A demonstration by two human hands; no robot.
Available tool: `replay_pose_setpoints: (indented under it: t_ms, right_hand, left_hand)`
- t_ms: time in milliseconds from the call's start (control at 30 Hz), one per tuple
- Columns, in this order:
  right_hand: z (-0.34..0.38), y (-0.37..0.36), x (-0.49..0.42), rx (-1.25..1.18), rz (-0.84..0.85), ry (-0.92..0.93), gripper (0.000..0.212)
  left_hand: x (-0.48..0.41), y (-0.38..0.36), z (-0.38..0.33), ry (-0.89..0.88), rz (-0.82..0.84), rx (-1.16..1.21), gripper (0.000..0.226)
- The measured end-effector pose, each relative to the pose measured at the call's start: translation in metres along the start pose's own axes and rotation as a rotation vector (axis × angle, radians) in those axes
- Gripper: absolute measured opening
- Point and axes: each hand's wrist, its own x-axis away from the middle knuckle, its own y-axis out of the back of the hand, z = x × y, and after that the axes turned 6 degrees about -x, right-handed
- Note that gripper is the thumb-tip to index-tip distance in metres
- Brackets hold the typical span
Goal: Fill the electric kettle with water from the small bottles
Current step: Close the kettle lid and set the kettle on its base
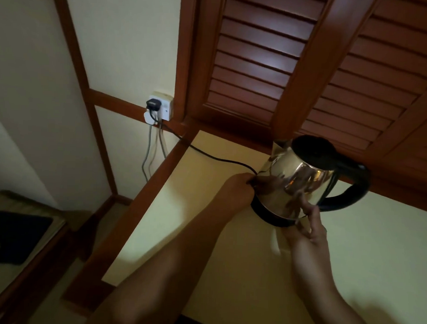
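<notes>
Now both hands on steel kettle (296, 181), left hand (238, 189) at cord (208, 154), right hand (311, 228) low

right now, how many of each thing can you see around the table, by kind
electric kettle: 1
hands on the kettle, left hand and right hand: 2
black cord: 1
wall socket: 1
plugs in the socket, black plug and white plug: 2
small bottles: 0 in view
total: 7

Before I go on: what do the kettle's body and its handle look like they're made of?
The shiny silver kettle body looks like polished stainless steel: it mirrors the hands and room. The curved black handle, like the black lid, looks like matte plastic, probably; it shows only dull highlights.
</notes>
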Motion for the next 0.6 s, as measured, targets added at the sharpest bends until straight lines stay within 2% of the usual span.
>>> replay_pose_setpoints:
  t_ms: [267, 467, 600]
  right_hand:
    - [-0.011, 0.009, -0.007, 0.018, 0.003, -0.066, 0.08]
    - [-0.013, 0.013, -0.007, 0.046, 0.054, -0.013, 0.073]
    - [-0.01, 0.014, -0.005, 0.015, -0.001, 0.025, 0.065]
  left_hand:
    - [-0.001, -0.003, 0.003, -0.035, -0.063, -0.032, 0.043]
    - [0.002, 0.0, 0.0, -0.044, -0.052, -0.062, 0.041]
    - [0.009, 0.002, 0.004, -0.101, 0.033, -0.086, 0.043]
